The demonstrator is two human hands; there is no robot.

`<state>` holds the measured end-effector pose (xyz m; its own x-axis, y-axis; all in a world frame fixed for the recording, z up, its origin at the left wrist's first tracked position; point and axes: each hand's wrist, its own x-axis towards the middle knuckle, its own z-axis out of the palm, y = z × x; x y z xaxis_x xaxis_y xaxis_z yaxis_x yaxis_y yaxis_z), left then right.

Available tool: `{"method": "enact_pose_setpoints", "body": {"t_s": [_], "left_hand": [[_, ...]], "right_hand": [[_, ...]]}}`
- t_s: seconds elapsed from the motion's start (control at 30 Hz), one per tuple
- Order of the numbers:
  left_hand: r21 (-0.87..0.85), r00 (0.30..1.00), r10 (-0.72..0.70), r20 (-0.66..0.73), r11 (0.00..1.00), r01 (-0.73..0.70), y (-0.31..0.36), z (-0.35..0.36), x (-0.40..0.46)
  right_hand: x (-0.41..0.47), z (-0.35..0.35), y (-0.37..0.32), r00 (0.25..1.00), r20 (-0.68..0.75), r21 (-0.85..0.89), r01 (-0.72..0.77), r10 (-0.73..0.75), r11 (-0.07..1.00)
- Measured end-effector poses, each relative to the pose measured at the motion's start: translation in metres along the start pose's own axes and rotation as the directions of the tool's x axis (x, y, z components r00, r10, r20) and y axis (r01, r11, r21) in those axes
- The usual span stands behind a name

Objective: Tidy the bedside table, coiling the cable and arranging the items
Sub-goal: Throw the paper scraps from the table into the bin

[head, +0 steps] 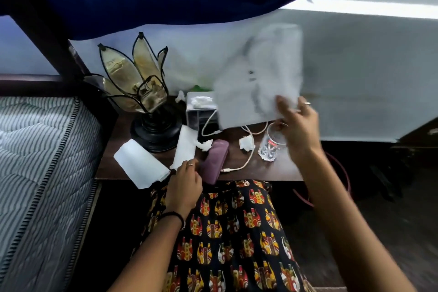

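right hand [299,125] — grips blurred paper [258,78] | print unreadable | left hand [183,184] — table edge [260,173]

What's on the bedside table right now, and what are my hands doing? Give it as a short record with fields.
right hand: holds a blurred grey sheet above the table
left hand: rests at the table's front edge, touching white paper
cable: white, uncoiled, plugged into purple phone
glass: upright
lamp: back left
table: dark wood, crumpled tissues scattered

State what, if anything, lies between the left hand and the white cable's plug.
The purple case lies between the left hand and the plug of the cable, right beside the fingers.
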<state>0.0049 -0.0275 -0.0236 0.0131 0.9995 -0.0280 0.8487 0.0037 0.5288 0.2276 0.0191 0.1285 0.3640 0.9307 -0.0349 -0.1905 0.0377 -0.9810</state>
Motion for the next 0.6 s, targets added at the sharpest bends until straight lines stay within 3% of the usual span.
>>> {"method": "enact_pose_setpoints", "body": {"t_s": [0.13,0.27,0.43,0.6], "left_hand": [[-0.011,1.000,-0.013,-0.009,1.000,0.013,0.002,-0.004,-0.003],[0.034,1.000,0.013,-0.005,0.999,-0.013,0.005,-0.004,-0.005],[0.056,1.000,0.022,-0.007,0.998,-0.022,0.012,-0.008,-0.015],[0.068,0.999,0.009,-0.042,0.998,-0.006,0.012,-0.015,-0.021]], "right_hand": [[0.012,-0.096,-0.012,0.934,-0.350,-0.001,0.068,-0.064,0.998],[0.023,-0.165,0.014,0.761,-0.640,0.052,-0.103,0.112,0.993],[0.009,-0.200,0.065,0.640,-0.696,0.151,-0.313,0.326,0.938],[0.001,-0.212,0.096,0.590,-0.694,0.168,-0.424,0.412,0.890]]}}
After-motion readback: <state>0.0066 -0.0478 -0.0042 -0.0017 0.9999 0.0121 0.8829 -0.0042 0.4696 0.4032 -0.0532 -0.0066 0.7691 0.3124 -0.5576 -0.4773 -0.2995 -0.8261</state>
